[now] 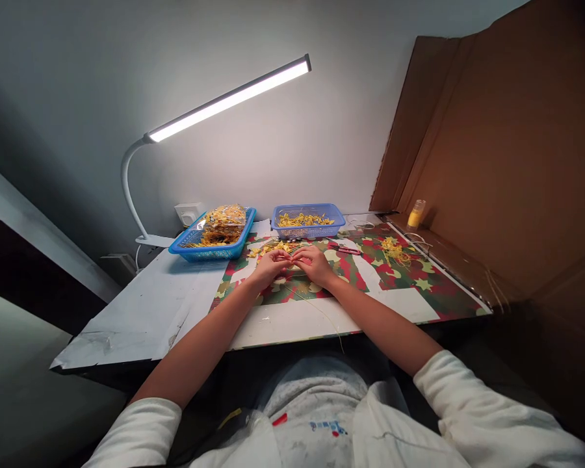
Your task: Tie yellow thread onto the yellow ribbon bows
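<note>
My left hand [272, 266] and my right hand [314, 265] meet fingertip to fingertip above the patterned table cover. Both are closed in a pinch. A thin yellow cord [316, 307] runs from beneath them toward me and hangs over the table's front edge. The fingertips appear to pinch this cord; any small piece between them is too tiny to make out. Just behind my hands lies a loose pile of yellow ribbon-like pieces [279, 247]. Pink-handled scissors [347, 249] rest on the cover to the right of the pile.
A blue basket [212, 253] holds a plastic bag and yellow pieces. A purple-blue basket [308, 230] contains more. Yellow cord scraps [394, 251] lie right, near a small jar [416, 214]. A lit lamp [229, 99] arches overhead. Cardboard [497, 143] walls the right side.
</note>
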Demonstrator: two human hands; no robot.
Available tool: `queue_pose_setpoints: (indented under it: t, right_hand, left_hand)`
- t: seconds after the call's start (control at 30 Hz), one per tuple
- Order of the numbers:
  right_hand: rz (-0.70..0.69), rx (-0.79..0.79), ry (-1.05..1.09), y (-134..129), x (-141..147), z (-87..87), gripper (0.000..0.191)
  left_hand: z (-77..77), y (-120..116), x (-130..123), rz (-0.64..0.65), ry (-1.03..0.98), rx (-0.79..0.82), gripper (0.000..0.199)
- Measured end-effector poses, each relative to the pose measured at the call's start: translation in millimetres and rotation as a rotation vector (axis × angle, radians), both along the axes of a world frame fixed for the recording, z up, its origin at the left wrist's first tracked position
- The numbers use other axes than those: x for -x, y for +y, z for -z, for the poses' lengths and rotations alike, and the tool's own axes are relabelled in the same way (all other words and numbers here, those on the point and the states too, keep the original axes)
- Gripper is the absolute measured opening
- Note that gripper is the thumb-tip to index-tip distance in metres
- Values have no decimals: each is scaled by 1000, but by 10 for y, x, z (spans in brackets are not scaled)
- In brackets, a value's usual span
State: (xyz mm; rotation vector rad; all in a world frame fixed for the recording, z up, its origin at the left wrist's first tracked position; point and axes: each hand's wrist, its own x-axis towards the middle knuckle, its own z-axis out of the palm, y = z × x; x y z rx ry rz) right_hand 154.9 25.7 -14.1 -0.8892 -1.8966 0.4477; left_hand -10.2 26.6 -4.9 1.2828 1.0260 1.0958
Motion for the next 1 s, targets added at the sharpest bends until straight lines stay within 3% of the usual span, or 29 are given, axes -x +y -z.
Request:
queue_pose_setpoints:
  t: [0.17, 0.43, 0.7, 1.0]
  right_hand:
    - [-8, 27, 57, -53, -1, -49, 14]
    - [-98, 244, 674, -32, -77, -229, 7]
    - [207, 218, 1234, 264, -831, -520, 12]
    - [546, 39, 1586, 203, -1523, -652, 19]
  left_hand:
    - [-1, 4, -15, 3, 32, -11, 38]
    - [43, 122, 45, -100, 174, -140, 27]
    - [56, 189, 154, -156, 371, -254, 12]
    - [79, 218, 222, -183, 496, -331, 11]
